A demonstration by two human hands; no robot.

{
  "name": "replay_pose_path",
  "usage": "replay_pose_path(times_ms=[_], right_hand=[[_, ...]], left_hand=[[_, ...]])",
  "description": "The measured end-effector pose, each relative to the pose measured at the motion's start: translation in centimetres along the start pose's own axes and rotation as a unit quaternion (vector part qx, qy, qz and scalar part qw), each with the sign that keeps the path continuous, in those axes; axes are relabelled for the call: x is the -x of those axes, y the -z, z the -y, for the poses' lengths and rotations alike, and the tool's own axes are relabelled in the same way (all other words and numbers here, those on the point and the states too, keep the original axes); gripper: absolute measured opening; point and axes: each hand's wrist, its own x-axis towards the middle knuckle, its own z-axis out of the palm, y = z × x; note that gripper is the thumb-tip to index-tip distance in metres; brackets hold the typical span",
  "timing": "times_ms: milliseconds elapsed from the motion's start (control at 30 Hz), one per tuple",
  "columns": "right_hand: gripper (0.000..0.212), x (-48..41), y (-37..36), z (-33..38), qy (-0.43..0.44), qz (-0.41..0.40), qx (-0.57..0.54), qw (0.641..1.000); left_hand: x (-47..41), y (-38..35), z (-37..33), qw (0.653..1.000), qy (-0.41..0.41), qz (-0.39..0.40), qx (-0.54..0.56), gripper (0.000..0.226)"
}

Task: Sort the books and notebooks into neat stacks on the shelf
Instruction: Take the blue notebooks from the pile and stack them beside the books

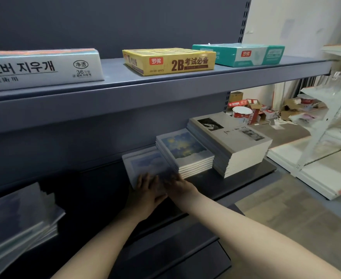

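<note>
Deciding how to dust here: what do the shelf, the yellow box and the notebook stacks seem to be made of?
Shelf: probably painted metal, matt blue-grey, judging by its slotted uprights. Yellow box: printed cardboard with folded walls. Notebook stacks: paper, white page edges; covers perhaps coated card.

Upper shelf [165,91], left to right: eraser box [42,67], pencil box [168,61], wrapped box [239,54], each apart from the next.

Middle shelf [236,182], right end, three notebook stacks side by side, touching: low stack [145,164] at left, middle stack [185,152], tall stack [230,141] at right.

Left hand [145,194] and right hand [177,184]: side by side at the low stack's near end, fingers on its top.

Loose pile of notebooks [18,222]: far left, nearer the camera.

Cartons [252,111]: on the floor behind the shelf's right end.
</note>
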Motion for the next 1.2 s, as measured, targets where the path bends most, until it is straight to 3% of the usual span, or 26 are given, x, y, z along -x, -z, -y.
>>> replay_pose_path(times_ms=[67, 133, 300, 433, 533, 633, 1067, 1200], right_hand=[[0.045, 0.0, -0.9, -0.2, 0.047, 0.104, 0.077, 0.990], [0.043, -0.5, -1.1, 0.0, 0.094, 0.148, 0.136, 0.975], [0.052, -0.9, 0.4, 2.8, 0.119, 0.111, 0.111, 0.980], [0.043, -1.5, 0.9, 3.1, 0.112, 0.133, 0.102, 0.979], [0.053, -1.5, 1.1, 3.2, 0.118, 0.125, 0.094, 0.981], [0.043, -2.0, 0.9, 2.7, 0.126, 0.125, 0.096, 0.979], [0.048, -2.8, 0.3, 2.3, 0.124, 0.115, 0.077, 0.983], [0.046, -3.1, 0.3, 2.4, 0.109, 0.136, 0.048, 0.984]], left_hand=[[0.0, -0.4, 0.3, 0.999, 0.018, 0.030, -0.035, 0.098], [-0.1, -0.3, 0.5, 0.998, 0.031, 0.047, -0.041, 0.085], [-1.0, 0.1, 0.9, 0.996, 0.061, 0.059, -0.019, 0.069], [-2.0, 0.1, 1.4, 0.995, 0.061, 0.079, -0.015, 0.069], [-2.3, 0.1, 1.7, 0.995, 0.055, 0.078, -0.012, 0.069], [-2.6, 0.2, 1.8, 0.995, 0.053, 0.081, -0.014, 0.069], [-3.2, 0.0, 1.9, 0.996, 0.050, 0.079, -0.014, 0.068], [-2.9, -0.1, 0.7, 0.993, 0.077, 0.062, -0.062, 0.068]])
